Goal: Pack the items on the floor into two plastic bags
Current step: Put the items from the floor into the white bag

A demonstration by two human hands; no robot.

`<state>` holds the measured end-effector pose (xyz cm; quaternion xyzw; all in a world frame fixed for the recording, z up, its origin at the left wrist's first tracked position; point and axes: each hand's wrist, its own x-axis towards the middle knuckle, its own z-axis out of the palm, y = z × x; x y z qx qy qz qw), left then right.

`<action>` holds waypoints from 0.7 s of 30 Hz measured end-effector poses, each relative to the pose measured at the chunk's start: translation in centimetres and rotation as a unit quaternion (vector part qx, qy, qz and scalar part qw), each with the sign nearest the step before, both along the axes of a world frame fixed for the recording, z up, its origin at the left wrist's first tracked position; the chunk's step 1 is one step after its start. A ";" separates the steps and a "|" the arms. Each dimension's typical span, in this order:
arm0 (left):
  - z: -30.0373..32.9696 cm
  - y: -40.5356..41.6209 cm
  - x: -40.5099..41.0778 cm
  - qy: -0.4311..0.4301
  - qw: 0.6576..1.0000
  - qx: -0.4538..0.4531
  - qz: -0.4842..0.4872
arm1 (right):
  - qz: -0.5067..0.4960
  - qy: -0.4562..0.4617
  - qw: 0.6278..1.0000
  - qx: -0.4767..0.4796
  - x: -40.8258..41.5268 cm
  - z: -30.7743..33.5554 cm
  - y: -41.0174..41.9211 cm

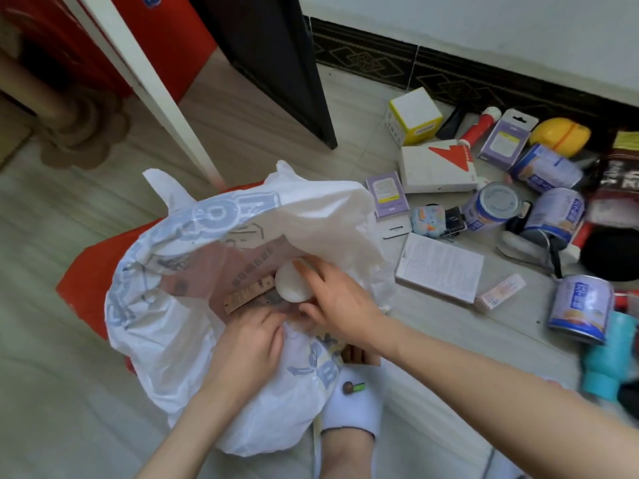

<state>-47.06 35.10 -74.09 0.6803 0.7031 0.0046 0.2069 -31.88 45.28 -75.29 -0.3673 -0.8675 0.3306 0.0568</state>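
A white plastic bag (pixel 179 305) with blurred, unreadable blue print stands open on the floor (pixel 52 392), the left hand (pixel 249 344) pinching its near rim while the right hand (pixel 332 299) grips a white round object (pixel 290 281) inside its mouth, and blue-labelled cans (pixel 581 307) and boxes (pixel 439 267) with illegible text lie at right.

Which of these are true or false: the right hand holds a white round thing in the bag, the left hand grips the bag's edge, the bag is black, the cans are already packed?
1. The right hand holds a white round object inside the bag's mouth. True.
2. The left hand grips the near edge of the plastic bag. True.
3. The bag is black. False: it is white with blue print.
4. The cans are already packed. False: several blue cans lie on the floor.
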 end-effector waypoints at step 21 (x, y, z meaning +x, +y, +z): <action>4.1 10.8 2.6 0.297 0.927 -0.028 -0.227 | -0.146 -0.013 0.979 -0.141 8.4 -4.1 9.5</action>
